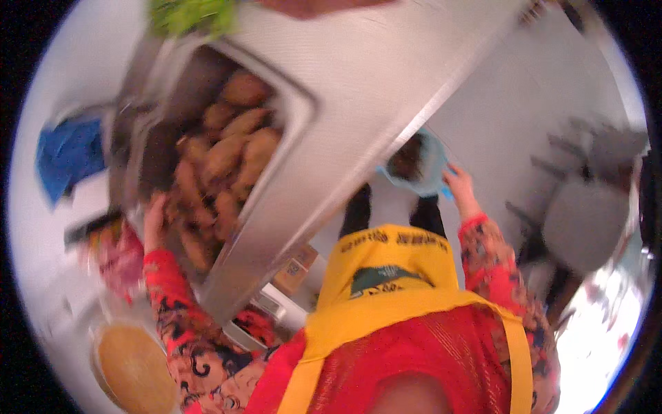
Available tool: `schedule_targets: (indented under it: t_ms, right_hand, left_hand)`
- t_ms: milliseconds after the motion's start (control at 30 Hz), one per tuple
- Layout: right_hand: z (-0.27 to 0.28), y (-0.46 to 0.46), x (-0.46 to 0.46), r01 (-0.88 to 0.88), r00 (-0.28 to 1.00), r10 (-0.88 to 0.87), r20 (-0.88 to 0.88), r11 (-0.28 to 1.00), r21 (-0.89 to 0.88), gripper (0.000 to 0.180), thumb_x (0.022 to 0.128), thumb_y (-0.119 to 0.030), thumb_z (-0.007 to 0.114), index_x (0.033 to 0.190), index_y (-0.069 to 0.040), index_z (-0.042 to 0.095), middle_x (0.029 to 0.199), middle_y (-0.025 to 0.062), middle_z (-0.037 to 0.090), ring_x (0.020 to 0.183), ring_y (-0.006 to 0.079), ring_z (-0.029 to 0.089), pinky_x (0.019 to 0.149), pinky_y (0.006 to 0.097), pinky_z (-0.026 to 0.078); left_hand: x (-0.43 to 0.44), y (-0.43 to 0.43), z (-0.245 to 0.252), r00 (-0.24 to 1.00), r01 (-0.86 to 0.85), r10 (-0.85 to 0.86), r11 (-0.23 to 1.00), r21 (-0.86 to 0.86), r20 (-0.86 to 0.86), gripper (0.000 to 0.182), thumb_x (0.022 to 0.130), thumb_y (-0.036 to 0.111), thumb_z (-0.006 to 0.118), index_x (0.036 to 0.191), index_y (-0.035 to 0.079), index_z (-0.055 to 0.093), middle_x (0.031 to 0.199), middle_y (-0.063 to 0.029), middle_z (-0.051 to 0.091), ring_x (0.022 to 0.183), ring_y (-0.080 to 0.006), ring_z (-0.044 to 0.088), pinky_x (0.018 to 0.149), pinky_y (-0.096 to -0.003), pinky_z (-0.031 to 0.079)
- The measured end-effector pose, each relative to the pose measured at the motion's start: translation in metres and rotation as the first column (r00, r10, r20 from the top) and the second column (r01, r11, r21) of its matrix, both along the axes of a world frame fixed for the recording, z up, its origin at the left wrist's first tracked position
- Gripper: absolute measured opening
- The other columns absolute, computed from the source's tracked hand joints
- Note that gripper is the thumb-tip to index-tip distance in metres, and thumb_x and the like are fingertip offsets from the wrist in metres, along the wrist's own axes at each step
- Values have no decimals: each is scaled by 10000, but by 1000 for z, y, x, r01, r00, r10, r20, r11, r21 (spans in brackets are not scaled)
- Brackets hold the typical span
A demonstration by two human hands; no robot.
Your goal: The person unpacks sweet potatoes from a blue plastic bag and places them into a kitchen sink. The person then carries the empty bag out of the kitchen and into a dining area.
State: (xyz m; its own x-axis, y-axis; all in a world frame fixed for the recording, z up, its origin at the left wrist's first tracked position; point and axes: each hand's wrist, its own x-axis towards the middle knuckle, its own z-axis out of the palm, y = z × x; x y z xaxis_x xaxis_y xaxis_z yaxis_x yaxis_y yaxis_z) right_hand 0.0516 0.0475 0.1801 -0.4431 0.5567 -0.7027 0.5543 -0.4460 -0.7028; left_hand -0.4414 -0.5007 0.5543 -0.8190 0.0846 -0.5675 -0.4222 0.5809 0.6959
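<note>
A stainless steel sink (305, 101) set in a metal counter holds a heap of sweet potatoes (227, 152), reddish brown and unevenly shaped. My left hand (155, 220) reaches to the sink's near left side, beside the lowest tubers. Blur hides whether its fingers hold anything. At the right, my right hand (459, 186) grips the rim or handle of a light blue plastic container (432, 160). Dark contents lie inside that container, too blurred to identify. It hangs or stands beside the counter's front edge, above my feet.
Leafy greens (191, 15) lie beyond the sink. Left of it are a blue cloth or bag (72, 155), a pink bag (116, 253) and a round board (135, 368). Dark chairs or stools (587, 222) stand at right. A cardboard box (296, 269) sits below the counter edge.
</note>
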Motion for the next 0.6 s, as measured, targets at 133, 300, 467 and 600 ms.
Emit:
schedule_targets:
  t_ms: [133,300,467,600]
  right_hand:
    - [-18,-5,-31,-46,970,38,240,999,28,572,766,-562,633,863,-4,721,837,124,698,822,212,655,749,347,494]
    - [21,-27,-85,-462,765,443,467,883,-82,977,678,-839,473,1085,30,658,1167,189,625,1116,336,582,918,427,445]
    - [-8,-68,-144,-241,948,248,199,969,-60,758,737,-614,609,1054,73,646,1070,218,647,998,345,617,847,377,478]
    - [15,-81,-167,130,991,-130,16,966,-225,427,735,-344,687,899,51,671,913,183,664,806,275,624,715,384,487]
  left_hand:
    - [-69,-71,-35,992,-111,82,925,-363,-94,463,827,259,702,1195,18,559,1041,-70,630,863,-176,607,735,-321,506]
    - [-25,-8,-64,981,-67,2,943,-327,-196,544,833,286,705,1260,7,516,1095,-89,597,942,-160,575,790,-297,475]
    - [9,6,-4,915,-49,-79,952,-302,-395,596,851,278,691,1326,2,458,1186,-121,553,1057,-186,537,850,-290,456]
    - [27,-65,29,442,165,-811,494,-854,-384,547,863,223,679,1312,1,460,1112,-90,569,966,-162,550,762,-263,455]
